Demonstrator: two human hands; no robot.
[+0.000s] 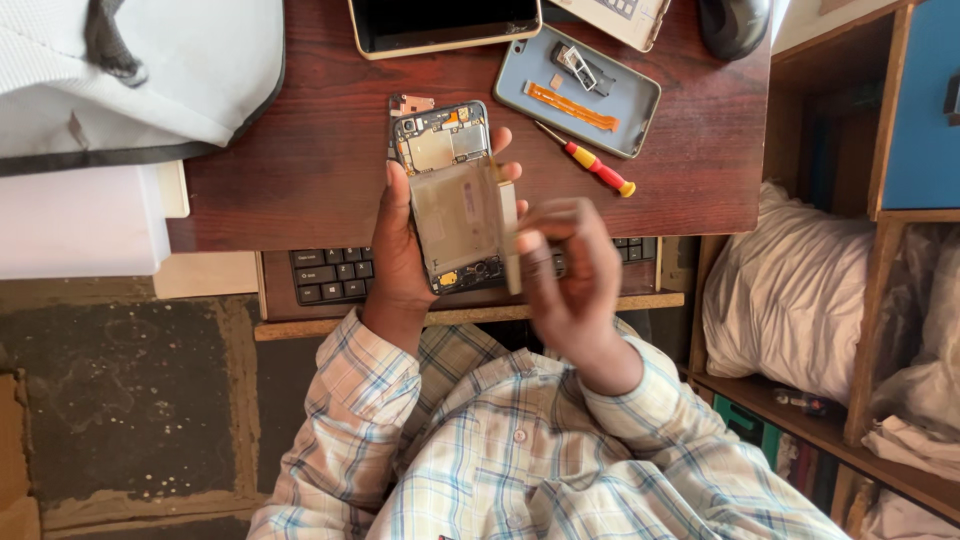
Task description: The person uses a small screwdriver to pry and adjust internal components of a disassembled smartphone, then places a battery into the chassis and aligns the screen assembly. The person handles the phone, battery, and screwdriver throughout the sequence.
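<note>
My left hand (400, 255) holds an opened smartphone (452, 195) with its back cover off, circuit board and battery bay facing up. My right hand (570, 270) pinches a thin, pale rectangular part (510, 235), probably the battery seen edge-on, lifted along the phone's right side. The right hand is blurred. Both hands are above the front edge of a dark red wooden desk (300, 150).
On the desk lie a grey phone back cover (578, 92) holding an orange flex strip and small parts, a red and yellow screwdriver (592, 165), another phone (445, 25), a mouse (733, 22) and a white bag (130, 70). A keyboard (335, 275) sits on a tray below. Shelves with bundles stand right.
</note>
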